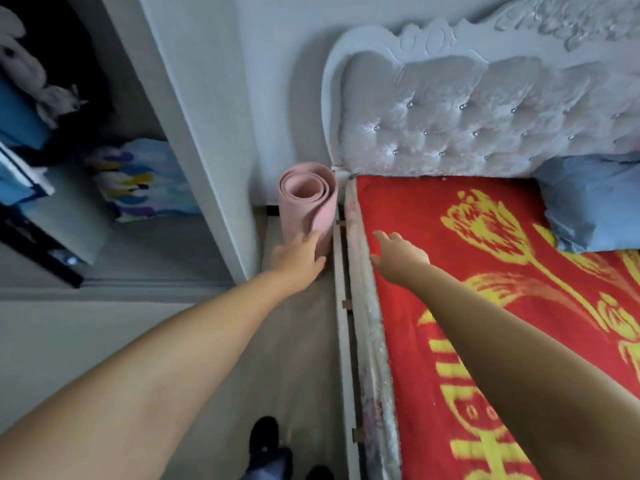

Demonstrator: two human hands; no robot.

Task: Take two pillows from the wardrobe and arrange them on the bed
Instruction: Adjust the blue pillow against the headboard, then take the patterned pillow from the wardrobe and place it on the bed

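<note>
Beside the bed (349,341), on the floor strip w/ the wardrobe (194,133) at 9 to 10 o'clock, a person stands w/ both arms stretched fwd. Count: 2 hands, 1 pillow on the bed, 1 patterned bundle in the wardrobe, 1 rolled mat, 2 dark shoes at 6 o'clock.

Blue pillow (588,206) lies at 2 to 3 o'clock, on the red blanket (433,271) w/ yellow flower print, up against the tufted headboard (467,123). Its right part is cut off by the frame edge, so its long axis and which way it points can't be told for sure; what shows seems to run along the headboard.

Patterned bundle (142,181) (blue, white, yellow, purple) sits on a wardrobe shelf at 9 o'clock; can't tell if it's a pillow. More blue fabric and a pale soft toy (24,60) higher up at 10 o'clock.

Pink rolled mat (308,199) stands upright near 12 o'clock, btwn wardrobe side and bed corner, open spiral end up.

Left hand (298,258) rests on the mat's lower side, fingers straight and close together, thumb out to the right. Right hand (398,254) hovers over the blanket's left edge, palm down, fingers relaxed and slightly spread, holding nothing.
</note>
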